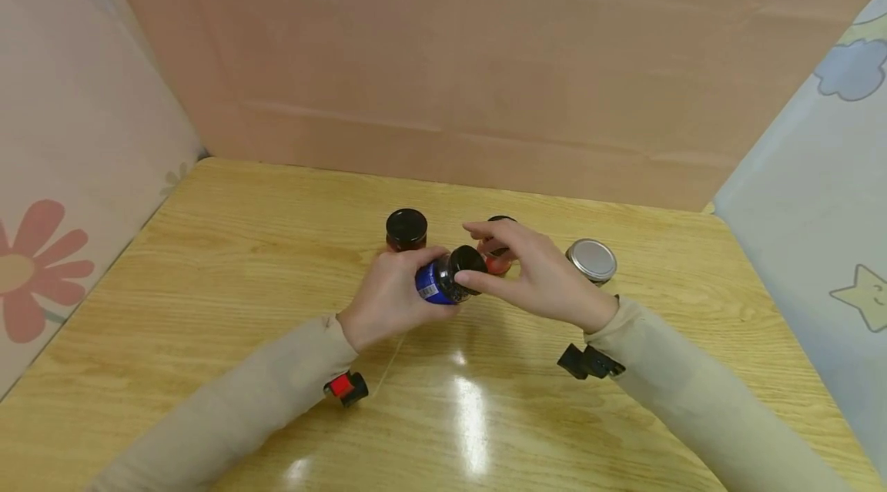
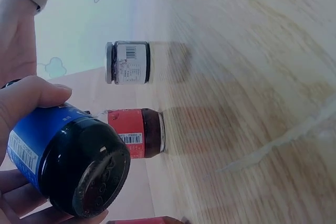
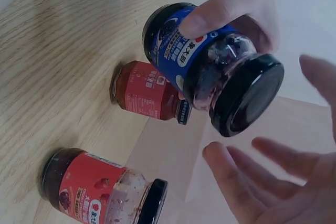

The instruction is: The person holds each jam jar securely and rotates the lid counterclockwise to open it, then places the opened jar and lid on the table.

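Observation:
A glass jar [image 1: 433, 286] with a blue label and black lid [image 3: 249, 95] is tilted above the table. My left hand [image 1: 389, 298] grips it around the label, its thumb lying across the label in the right wrist view. Dark contents show through the glass below the lid. Beside the lid is my right hand [image 1: 547, 276], fingers spread and loosely bent. A gap separates the fingers [image 3: 231, 177] from the lid in the right wrist view. The embossed base of the jar faces the left wrist camera.
Two jars with red labels stand behind my hands: one jar [image 1: 406, 227] at the left, another jar [image 1: 499, 266] partly hidden by my right hand. A white-labelled jar [image 2: 131, 62] with a silver lid [image 1: 592, 259] stands farther right. A tan panel [image 1: 450, 76] borders the wooden table [image 1: 263, 246].

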`<control>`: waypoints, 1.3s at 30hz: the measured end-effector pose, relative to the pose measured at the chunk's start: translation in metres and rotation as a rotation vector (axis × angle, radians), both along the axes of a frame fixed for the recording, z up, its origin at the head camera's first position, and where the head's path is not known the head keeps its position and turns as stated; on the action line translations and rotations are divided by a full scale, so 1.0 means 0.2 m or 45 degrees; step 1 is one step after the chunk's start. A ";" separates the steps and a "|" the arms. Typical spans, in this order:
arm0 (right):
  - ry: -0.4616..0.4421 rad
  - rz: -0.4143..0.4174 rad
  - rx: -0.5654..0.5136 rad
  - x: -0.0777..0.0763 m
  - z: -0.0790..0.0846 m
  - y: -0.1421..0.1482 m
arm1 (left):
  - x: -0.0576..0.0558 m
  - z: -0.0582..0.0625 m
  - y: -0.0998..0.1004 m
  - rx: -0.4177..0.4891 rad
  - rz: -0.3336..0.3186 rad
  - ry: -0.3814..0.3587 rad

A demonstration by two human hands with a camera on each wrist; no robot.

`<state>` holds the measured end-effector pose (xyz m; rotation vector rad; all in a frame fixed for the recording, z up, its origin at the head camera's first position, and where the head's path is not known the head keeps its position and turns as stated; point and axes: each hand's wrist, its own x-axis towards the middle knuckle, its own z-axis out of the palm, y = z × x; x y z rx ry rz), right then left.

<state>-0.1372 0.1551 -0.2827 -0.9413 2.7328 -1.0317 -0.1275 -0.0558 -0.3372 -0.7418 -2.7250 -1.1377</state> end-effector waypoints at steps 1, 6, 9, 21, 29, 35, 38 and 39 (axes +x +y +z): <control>-0.015 -0.034 0.008 0.00 0.00 -0.01 | 0.00 0.00 0.00 -0.010 0.000 0.002; -0.031 -0.148 0.091 0.02 0.00 -0.04 | 0.01 0.00 0.01 -0.026 0.002 -0.001; -0.022 -0.174 0.118 0.03 0.01 -0.06 | 0.00 0.00 0.01 -0.019 0.002 0.005; -0.063 -0.156 0.089 0.03 0.01 -0.05 | 0.00 -0.01 0.01 -0.019 -0.003 0.004; 0.070 -0.085 0.135 0.03 0.00 -0.05 | 0.00 -0.01 0.01 0.029 -0.013 -0.034; 0.113 -0.040 0.108 0.03 0.00 -0.04 | 0.00 -0.02 0.00 0.049 -0.022 -0.027; 0.119 -0.034 0.077 0.03 -0.01 -0.03 | 0.00 -0.01 0.00 0.056 -0.026 -0.023; 0.121 -0.034 0.064 0.03 -0.01 -0.03 | 0.00 -0.01 0.00 0.061 -0.024 -0.025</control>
